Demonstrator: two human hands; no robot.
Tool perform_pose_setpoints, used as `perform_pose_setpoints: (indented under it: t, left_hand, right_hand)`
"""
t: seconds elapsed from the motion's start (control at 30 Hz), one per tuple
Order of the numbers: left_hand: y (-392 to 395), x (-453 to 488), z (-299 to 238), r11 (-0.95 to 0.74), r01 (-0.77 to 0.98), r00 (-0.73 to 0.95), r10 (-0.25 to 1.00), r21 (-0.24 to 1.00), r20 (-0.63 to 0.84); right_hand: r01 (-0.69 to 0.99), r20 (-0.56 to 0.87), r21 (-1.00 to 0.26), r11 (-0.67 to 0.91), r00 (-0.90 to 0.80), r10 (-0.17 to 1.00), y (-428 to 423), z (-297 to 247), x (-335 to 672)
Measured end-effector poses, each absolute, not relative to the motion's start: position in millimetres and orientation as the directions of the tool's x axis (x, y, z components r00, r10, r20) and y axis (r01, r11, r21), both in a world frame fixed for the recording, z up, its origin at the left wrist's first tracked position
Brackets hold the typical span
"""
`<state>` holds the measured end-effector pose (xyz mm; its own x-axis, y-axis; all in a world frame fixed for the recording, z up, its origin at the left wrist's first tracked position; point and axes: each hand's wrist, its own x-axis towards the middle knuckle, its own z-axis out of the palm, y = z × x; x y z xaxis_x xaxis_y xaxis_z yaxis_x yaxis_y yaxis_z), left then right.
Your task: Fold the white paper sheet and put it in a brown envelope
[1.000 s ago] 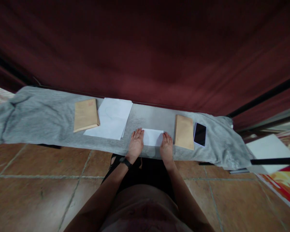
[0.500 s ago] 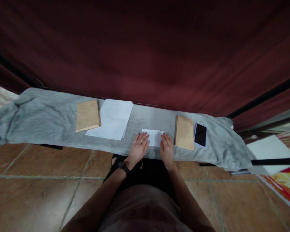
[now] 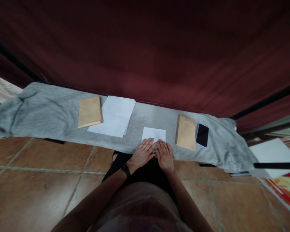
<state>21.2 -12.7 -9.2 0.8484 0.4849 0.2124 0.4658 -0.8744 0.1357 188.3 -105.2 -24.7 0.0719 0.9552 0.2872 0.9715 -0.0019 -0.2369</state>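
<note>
A small folded sheet of white paper [image 3: 154, 132] lies before me on the grey cloth [image 3: 145, 114]. My left hand [image 3: 143, 153] rests flat across its near left part, fingers stretched out. Close beside it, my right hand [image 3: 164, 156] presses on the near right part with its fingers extended too. The fingertips of both hands almost meet at the paper's middle. The paper's near edge is hidden under the hands. A dark watch [image 3: 126, 170] is on my left wrist.
Left of the hands lie larger white sheets [image 3: 113, 116] and a stack of brown envelopes [image 3: 90, 112]. More brown envelopes [image 3: 186, 132] and a phone [image 3: 202, 135] are on the right. Red fabric [image 3: 145, 64] hangs behind the narrow, cloth-covered surface. Tiled floor [image 3: 43, 193] shows below.
Both hands have come inward from the paper's sides to its near part, closer together. More of the paper's far part shows. The whole view has shifted slightly.
</note>
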Motion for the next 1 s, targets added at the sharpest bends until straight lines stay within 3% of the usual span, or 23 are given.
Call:
perform_pose_setpoints:
  t: [0.67,1.0]
  left_hand:
    - [-17,23,-7,-0.867,0.483,0.851,0.497,0.12,0.17]
    - [-17,20,-12,-0.859,0.492,0.826,0.512,0.14,0.235]
  right_hand:
    - [0.964,0.331,-0.258,-0.057,0.144,0.932,-120,-35,202]
    - [0.964,0.351,-0.254,-0.082,0.171,0.92,-125,-36,209]
